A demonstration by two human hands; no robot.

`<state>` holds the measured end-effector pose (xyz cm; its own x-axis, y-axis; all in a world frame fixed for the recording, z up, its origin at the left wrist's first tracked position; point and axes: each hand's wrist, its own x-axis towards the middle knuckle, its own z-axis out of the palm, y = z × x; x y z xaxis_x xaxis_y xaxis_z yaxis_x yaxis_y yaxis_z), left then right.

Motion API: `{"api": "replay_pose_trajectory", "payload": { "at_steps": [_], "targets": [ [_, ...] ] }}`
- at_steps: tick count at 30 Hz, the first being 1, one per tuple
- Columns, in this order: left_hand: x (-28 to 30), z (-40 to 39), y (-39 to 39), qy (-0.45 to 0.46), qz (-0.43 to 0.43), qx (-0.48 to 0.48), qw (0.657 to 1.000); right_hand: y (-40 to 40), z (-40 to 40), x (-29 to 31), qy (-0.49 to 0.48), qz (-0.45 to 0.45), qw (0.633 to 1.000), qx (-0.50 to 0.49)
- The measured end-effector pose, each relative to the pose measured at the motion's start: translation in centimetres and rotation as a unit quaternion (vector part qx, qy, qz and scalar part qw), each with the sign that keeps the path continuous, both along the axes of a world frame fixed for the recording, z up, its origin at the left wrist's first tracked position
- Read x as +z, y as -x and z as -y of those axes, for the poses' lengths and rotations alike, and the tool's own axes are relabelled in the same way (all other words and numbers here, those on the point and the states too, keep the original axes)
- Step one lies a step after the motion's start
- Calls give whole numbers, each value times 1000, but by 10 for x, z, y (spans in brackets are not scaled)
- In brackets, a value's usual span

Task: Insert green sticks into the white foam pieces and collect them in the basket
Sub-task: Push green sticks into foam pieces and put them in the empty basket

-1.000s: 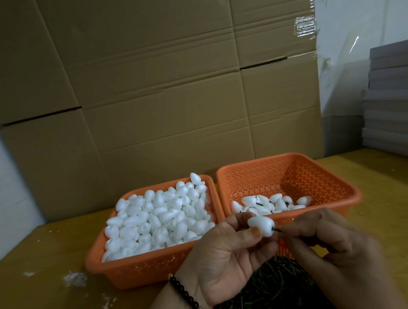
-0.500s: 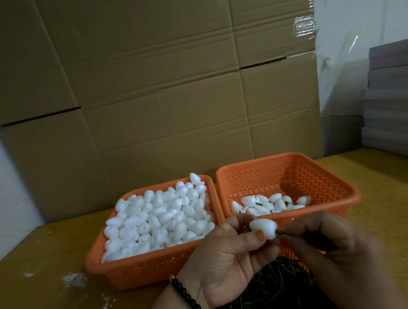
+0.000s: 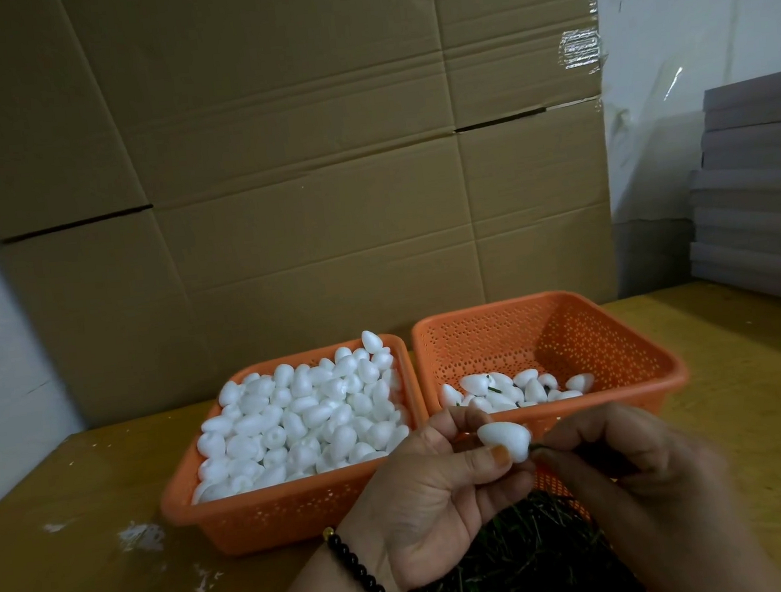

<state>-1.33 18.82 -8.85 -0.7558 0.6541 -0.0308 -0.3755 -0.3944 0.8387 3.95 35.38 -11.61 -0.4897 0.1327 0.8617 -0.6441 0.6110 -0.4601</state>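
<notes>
- A wall of big brown corrugated cardboard boxes [image 3: 297, 185] stands stacked well beyond the fingers, filling most of the background, with dark seams between the cartons.
- A strip of clear shiny packing tape [image 3: 582, 48] is stuck on the upper right edge of the cardboard, far above the fingers.
- A pale white wall [image 3: 695, 13] shows behind the cartons, up and to the right of the fingers.
- A stack of flat grey boards [image 3: 759, 184] sits off to the right, well apart from the fingers.
- A yellowish wooden tabletop [image 3: 72, 574] spreads under everything.
- Small white crumbs [image 3: 139, 534] lie scattered on the tabletop, left of the fingers.
</notes>
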Motion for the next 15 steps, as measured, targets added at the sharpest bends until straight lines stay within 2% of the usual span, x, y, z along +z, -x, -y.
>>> {"api": "replay_pose_trajectory", "payload": {
  "at_steps": [15],
  "targets": [
    [-1, 0, 0, 7, -3, 8, 1000, 0, 2, -1, 6, 23, 999, -30]
  ]
}}
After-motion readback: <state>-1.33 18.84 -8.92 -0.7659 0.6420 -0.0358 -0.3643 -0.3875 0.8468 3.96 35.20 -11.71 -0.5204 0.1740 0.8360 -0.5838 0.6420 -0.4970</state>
